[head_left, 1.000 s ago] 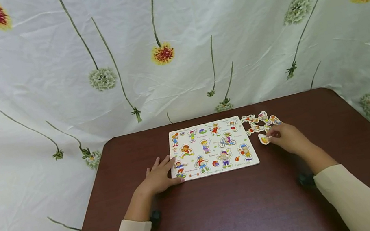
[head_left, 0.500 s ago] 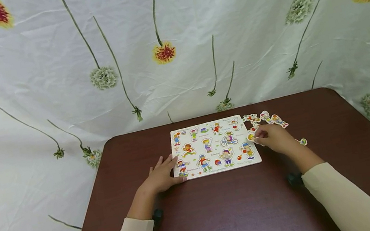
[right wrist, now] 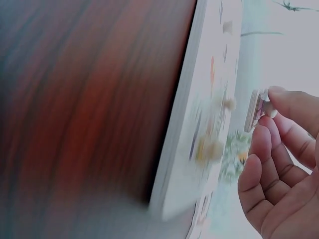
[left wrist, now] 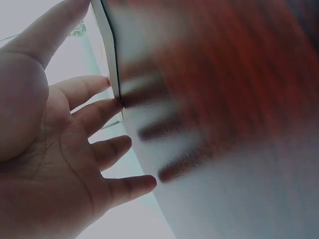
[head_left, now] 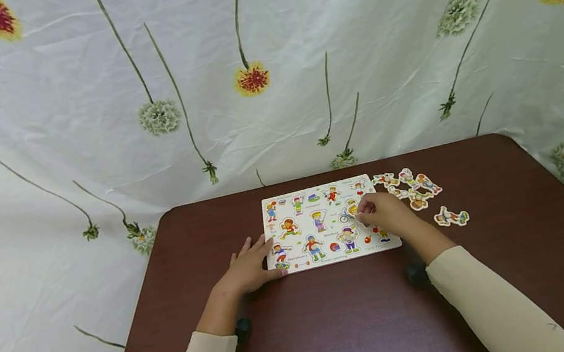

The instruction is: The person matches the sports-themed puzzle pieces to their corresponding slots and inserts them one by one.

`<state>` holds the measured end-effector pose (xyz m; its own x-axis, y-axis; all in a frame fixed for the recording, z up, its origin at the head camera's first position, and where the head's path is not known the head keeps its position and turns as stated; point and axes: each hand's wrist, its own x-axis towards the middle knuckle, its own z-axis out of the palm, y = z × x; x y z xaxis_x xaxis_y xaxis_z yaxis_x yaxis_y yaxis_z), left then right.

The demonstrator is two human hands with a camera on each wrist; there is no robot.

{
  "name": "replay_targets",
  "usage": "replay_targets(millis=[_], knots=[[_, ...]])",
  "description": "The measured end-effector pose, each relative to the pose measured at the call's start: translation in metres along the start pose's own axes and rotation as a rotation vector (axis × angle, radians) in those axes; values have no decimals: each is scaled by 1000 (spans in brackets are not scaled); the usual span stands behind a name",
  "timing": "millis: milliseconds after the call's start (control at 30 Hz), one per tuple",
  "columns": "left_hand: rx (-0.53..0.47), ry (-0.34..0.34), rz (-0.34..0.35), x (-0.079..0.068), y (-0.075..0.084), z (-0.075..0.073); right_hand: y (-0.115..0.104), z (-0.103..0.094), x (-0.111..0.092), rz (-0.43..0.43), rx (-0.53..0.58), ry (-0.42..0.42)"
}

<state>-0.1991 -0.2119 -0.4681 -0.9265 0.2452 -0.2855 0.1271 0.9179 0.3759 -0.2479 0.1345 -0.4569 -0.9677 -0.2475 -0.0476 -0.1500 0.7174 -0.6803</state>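
A white puzzle board (head_left: 301, 240) printed with children playing sports lies on the table. My left hand (head_left: 248, 268) rests at its left edge with fingers spread; in the left wrist view the thumb and fingertips reach the board's edge. Over the right part of the board, my right hand (head_left: 387, 214) pinches a puzzle piece (right wrist: 253, 110) between thumb and fingers by its small knob, raised off the board in the right wrist view. Small knobs (right wrist: 214, 149) stand up from the board below it. The held piece's picture is mostly hidden.
Several loose puzzle pieces (head_left: 418, 198) lie in a cluster just right of the board. Another loose piece (head_left: 451, 216) lies apart, nearer the right forearm. The dark brown table (head_left: 331, 324) meets a flowered white cloth (head_left: 296, 129) behind it.
My right hand has carried the pinched piece left from the loose pieces to over the board, uncovering more of those pieces. My left hand has stayed at the board's left edge.
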Motion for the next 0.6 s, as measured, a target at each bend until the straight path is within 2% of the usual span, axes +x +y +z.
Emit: replay_targets(millis=[400, 600], knots=[[-24, -27, -3, 3, -2, 0, -35, 37, 24, 10, 26, -3], [-13, -33, -3, 1, -3, 0, -44, 55, 36, 8, 44, 14]])
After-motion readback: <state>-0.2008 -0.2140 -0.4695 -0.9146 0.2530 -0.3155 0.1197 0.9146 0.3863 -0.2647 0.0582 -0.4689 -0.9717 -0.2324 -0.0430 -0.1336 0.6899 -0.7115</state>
